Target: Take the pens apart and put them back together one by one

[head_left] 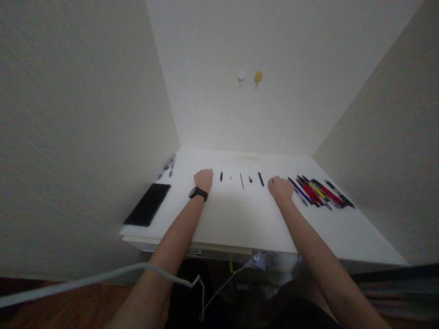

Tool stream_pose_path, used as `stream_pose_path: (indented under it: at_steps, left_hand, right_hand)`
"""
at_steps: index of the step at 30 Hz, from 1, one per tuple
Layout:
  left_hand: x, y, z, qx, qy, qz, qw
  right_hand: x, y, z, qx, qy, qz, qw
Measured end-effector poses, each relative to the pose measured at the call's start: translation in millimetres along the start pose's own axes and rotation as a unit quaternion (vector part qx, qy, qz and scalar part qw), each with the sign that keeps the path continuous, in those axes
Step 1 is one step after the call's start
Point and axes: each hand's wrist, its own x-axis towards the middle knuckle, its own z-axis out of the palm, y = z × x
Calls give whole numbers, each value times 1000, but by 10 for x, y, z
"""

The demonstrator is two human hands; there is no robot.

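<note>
Both fists rest on the white table (236, 210), on either side of a row of small pen parts. My left hand (204, 178), with a black watch at the wrist, is closed beside a short black pen piece (221, 176). Rightward from that piece lie a tiny spring-like part (231, 177), a thin dark refill (242, 180), a small black clip-like piece (250, 179) and a black pen barrel (261, 178). My right hand (281, 188) is curled shut between the barrel and a spread of pens (318, 192). Nothing shows in either fist.
A black tablet-like slab (148, 204) lies at the table's left edge, with several clear pens (168, 166) behind it. Walls enclose the left, back and right. A white cable (103, 276) crosses in front, low over my left forearm. Two small hooks (258, 77) are on the back wall.
</note>
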Motion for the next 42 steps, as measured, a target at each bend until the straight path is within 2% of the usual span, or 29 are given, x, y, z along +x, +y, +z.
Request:
stream_pose_path:
  at_steps: [4, 8, 26, 30, 32, 36, 38, 42]
  left_hand:
    - [46, -2, 59, 3, 14, 6, 1000]
    - [69, -9, 101, 8, 38, 12, 999]
    - [48, -30, 101, 0, 36, 16, 999]
    - [15, 12, 42, -24, 65, 13, 998]
    - [-30, 86, 1, -46, 100, 67, 992]
    - [-159, 279, -64, -49, 163, 252, 953]
    - [-212, 347, -76, -40, 168, 307, 936]
    - [-253, 383, -65, -38, 140, 368, 918]
  right_hand:
    - [34, -4, 8, 1, -18, 13, 1000]
    - [61, 5, 38, 15, -7, 5, 1000]
    - [43, 45, 48, -2, 0, -7, 1000]
    - [32, -2, -27, 32, 52, -28, 998]
    - [20, -66, -74, 54, 81, -95, 991]
    - [-21, -204, -114, 80, 108, -203, 970]
    - [-39, -242, -106, 86, 118, -223, 964]
    - [-41, -248, -85, 89, 131, -216, 963]
